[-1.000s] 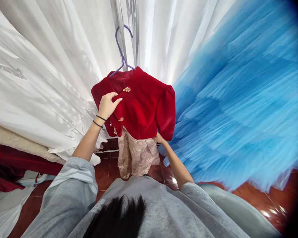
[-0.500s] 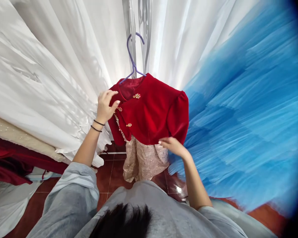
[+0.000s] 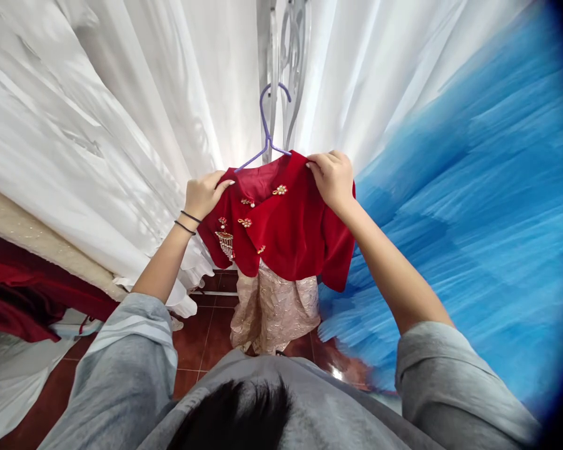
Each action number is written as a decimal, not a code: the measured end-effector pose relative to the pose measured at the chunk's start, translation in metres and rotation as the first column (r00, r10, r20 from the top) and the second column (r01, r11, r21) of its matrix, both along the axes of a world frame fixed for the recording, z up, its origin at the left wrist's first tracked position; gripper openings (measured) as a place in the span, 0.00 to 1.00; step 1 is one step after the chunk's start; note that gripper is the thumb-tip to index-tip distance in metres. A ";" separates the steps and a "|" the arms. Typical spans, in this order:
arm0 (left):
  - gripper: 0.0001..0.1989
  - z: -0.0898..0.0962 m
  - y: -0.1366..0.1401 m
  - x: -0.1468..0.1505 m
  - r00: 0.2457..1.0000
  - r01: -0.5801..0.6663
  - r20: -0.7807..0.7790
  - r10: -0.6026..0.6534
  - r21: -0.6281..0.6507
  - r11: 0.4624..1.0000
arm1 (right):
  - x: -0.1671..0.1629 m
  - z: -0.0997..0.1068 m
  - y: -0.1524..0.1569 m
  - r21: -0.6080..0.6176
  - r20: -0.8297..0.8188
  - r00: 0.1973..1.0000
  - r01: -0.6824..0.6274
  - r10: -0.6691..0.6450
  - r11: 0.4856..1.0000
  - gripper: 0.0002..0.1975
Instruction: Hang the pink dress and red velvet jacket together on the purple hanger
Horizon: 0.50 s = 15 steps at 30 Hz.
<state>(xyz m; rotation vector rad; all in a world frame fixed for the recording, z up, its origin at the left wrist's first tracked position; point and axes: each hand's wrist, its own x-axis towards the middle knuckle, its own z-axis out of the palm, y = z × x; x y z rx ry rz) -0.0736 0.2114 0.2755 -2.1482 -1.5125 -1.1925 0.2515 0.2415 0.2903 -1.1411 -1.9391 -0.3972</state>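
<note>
A short red velvet jacket [image 3: 295, 231] hangs on a purple hanger [image 3: 266, 128] in front of me. Gold flower-shaped fasteners [image 3: 279, 190] run down its front, and a beaded tassel ornament [image 3: 226, 244] shows on the side at my left. My left hand [image 3: 206, 197] pinches the jacket at one shoulder. At the other shoulder, close to the collar, my right hand [image 3: 333, 178] pinches the velvet between thumb and fingers. Below the jacket's hem hangs a pale pink-gold brocade skirt [image 3: 281, 312].
White draped fabric [image 3: 154, 94] fills the back and left. A silver metal rack [image 3: 274, 62] stands behind the hanger hook. Blue tulle [image 3: 450, 237] spreads along the right. Dark red garments [image 3: 32, 294] lie low at the left, above a red tiled floor [image 3: 192, 344].
My right hand has risen from the jacket's hem to its shoulder and gripped it. My left hand has closed on the other shoulder. The jacket front has turned, bringing the tassel ornament into view.
</note>
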 end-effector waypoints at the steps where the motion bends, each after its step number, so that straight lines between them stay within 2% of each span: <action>1: 0.25 0.004 -0.001 0.002 0.999 -0.012 0.051 0.010 0.034 0.999 | -0.002 0.004 0.004 0.009 -0.042 0.999 0.004 -0.004 1.000 0.19; 4: 0.24 0.017 0.004 0.011 0.977 -0.040 0.214 0.014 0.118 0.992 | -0.014 0.006 0.012 0.013 -0.130 0.992 -0.007 0.008 1.000 0.19; 6: 0.23 0.023 0.012 0.015 0.974 -0.021 0.227 0.000 0.091 0.996 | -0.023 0.001 0.017 -0.038 -0.124 0.991 -0.049 0.044 0.998 0.17; 8: 0.25 0.024 0.019 0.017 0.985 0.033 0.172 -0.027 -0.032 0.999 | -0.027 -0.008 0.023 -0.097 -0.109 0.992 -0.079 0.068 0.992 0.16; 11: 0.29 0.020 0.018 0.018 0.996 0.060 0.074 -0.045 -0.224 0.973 | -0.022 -0.017 0.029 -0.146 -0.093 0.993 -0.092 0.079 0.985 0.16; 13: 0.27 0.016 0.009 0.019 1.000 0.010 0.009 -0.008 -0.218 0.976 | -0.016 -0.018 0.025 -0.143 -0.068 0.993 -0.107 0.098 0.984 0.18; 15: 0.26 0.015 -0.004 0.021 0.999 -0.027 -0.049 0.021 -0.113 0.993 | -0.013 -0.016 0.013 -0.094 -0.028 0.993 -0.120 0.118 0.988 0.24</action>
